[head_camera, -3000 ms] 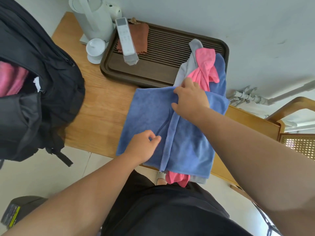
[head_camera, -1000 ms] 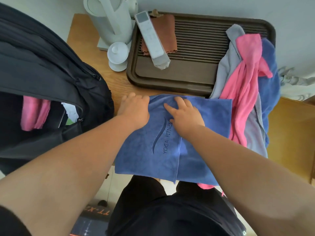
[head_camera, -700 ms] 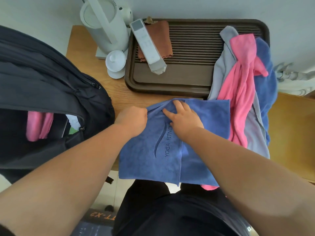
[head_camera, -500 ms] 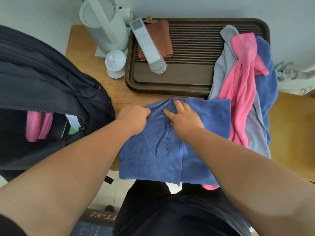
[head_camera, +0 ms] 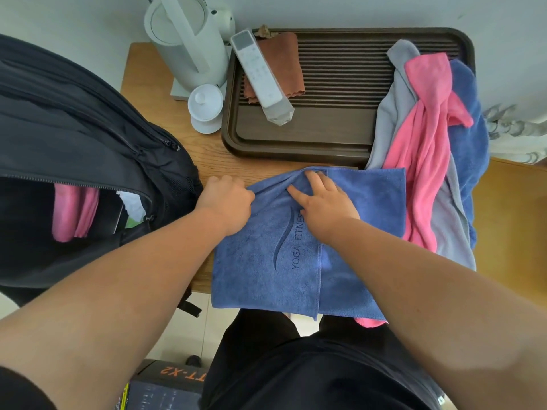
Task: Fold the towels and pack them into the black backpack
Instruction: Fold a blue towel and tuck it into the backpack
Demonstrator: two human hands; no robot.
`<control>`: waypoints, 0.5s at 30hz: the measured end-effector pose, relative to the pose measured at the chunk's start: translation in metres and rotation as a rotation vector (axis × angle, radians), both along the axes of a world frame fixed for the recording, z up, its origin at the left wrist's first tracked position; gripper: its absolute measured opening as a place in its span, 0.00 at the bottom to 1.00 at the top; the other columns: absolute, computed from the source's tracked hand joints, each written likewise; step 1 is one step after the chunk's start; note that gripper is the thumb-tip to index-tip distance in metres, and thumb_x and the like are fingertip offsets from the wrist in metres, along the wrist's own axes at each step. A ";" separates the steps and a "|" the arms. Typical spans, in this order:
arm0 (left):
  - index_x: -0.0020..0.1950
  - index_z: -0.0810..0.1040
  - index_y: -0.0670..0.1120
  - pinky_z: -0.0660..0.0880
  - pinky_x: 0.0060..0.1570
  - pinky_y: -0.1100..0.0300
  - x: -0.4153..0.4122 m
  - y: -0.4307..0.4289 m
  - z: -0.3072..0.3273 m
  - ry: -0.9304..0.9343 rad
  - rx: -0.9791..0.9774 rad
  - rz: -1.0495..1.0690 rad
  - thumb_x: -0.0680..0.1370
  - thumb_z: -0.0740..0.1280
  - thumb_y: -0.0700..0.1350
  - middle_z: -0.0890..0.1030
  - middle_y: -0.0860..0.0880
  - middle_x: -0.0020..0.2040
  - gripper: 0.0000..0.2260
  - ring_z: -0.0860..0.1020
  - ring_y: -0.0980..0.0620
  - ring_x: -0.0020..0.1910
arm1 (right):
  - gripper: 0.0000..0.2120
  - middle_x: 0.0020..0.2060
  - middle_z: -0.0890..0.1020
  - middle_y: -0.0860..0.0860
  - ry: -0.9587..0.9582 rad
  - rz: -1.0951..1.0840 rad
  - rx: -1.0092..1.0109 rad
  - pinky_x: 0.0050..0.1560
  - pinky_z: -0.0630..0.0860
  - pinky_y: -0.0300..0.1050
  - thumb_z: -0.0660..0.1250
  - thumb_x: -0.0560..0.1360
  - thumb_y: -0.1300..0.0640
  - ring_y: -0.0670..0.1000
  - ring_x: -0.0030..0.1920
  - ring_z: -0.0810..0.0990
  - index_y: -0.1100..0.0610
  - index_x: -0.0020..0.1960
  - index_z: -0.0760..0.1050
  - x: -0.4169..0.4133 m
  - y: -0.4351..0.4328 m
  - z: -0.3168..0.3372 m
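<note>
A blue towel (head_camera: 266,261) marked YOGA FITNESS lies folded over the front edge of the wooden table (head_camera: 148,93). My left hand (head_camera: 226,199) grips its bunched far-left corner. My right hand (head_camera: 324,199) presses flat on the towel's upper middle, fingers spread. A heap of grey, pink and blue towels (head_camera: 426,149) lies at the right, partly on the tray. The black backpack (head_camera: 74,137) stands open at the left with a pink towel (head_camera: 74,214) inside.
A dark brown slatted tray (head_camera: 296,143) holds a white remote (head_camera: 260,75) and a brown cloth (head_camera: 281,60). A white kettle (head_camera: 189,45) and a small white lidded cup (head_camera: 205,108) stand at the back left. A dark box (head_camera: 165,386) sits on the floor.
My left hand closed on the towel's far-left corner and pulled it right, bunching the top edge. My right hand stayed pressing on the towel.
</note>
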State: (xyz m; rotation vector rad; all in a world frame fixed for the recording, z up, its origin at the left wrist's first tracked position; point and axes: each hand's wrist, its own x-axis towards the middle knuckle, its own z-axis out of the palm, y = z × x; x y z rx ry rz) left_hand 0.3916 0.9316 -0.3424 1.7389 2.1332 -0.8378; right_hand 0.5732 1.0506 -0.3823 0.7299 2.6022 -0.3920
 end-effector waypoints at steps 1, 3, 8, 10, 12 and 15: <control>0.63 0.77 0.52 0.68 0.50 0.50 -0.002 -0.001 0.000 -0.019 -0.004 -0.002 0.82 0.58 0.51 0.75 0.46 0.57 0.13 0.74 0.44 0.56 | 0.30 0.80 0.45 0.55 -0.001 0.003 0.001 0.79 0.52 0.55 0.57 0.84 0.51 0.59 0.80 0.46 0.41 0.81 0.47 0.000 0.000 0.001; 0.64 0.76 0.52 0.68 0.51 0.50 -0.006 -0.003 -0.001 -0.081 -0.024 0.000 0.81 0.59 0.46 0.73 0.47 0.57 0.13 0.73 0.44 0.57 | 0.30 0.80 0.46 0.55 0.001 0.004 0.000 0.79 0.52 0.55 0.57 0.84 0.50 0.59 0.80 0.47 0.41 0.81 0.46 0.000 0.000 0.001; 0.63 0.76 0.51 0.70 0.57 0.49 -0.005 -0.007 -0.004 -0.101 0.008 0.038 0.82 0.62 0.53 0.73 0.47 0.59 0.13 0.73 0.45 0.60 | 0.30 0.80 0.47 0.56 -0.014 0.005 -0.006 0.79 0.53 0.55 0.59 0.83 0.50 0.59 0.80 0.48 0.41 0.80 0.50 -0.001 -0.001 0.002; 0.62 0.77 0.51 0.70 0.57 0.50 0.000 -0.008 -0.007 -0.077 0.056 0.040 0.81 0.63 0.55 0.73 0.47 0.59 0.14 0.73 0.45 0.60 | 0.29 0.79 0.50 0.56 -0.008 0.004 -0.008 0.77 0.58 0.55 0.61 0.82 0.51 0.60 0.79 0.51 0.41 0.80 0.53 -0.003 0.001 0.004; 0.62 0.77 0.50 0.70 0.55 0.50 0.001 -0.010 -0.011 -0.088 0.117 0.034 0.82 0.62 0.52 0.74 0.48 0.57 0.12 0.73 0.46 0.59 | 0.29 0.76 0.55 0.56 -0.002 -0.006 -0.008 0.71 0.66 0.53 0.63 0.80 0.54 0.59 0.75 0.57 0.42 0.77 0.58 -0.007 0.003 0.009; 0.59 0.77 0.47 0.67 0.48 0.52 -0.001 -0.013 -0.014 -0.196 0.213 0.106 0.82 0.61 0.47 0.73 0.47 0.53 0.09 0.73 0.45 0.55 | 0.21 0.68 0.66 0.54 0.032 -0.063 -0.014 0.58 0.71 0.51 0.64 0.79 0.53 0.58 0.67 0.66 0.48 0.70 0.66 -0.015 0.004 0.015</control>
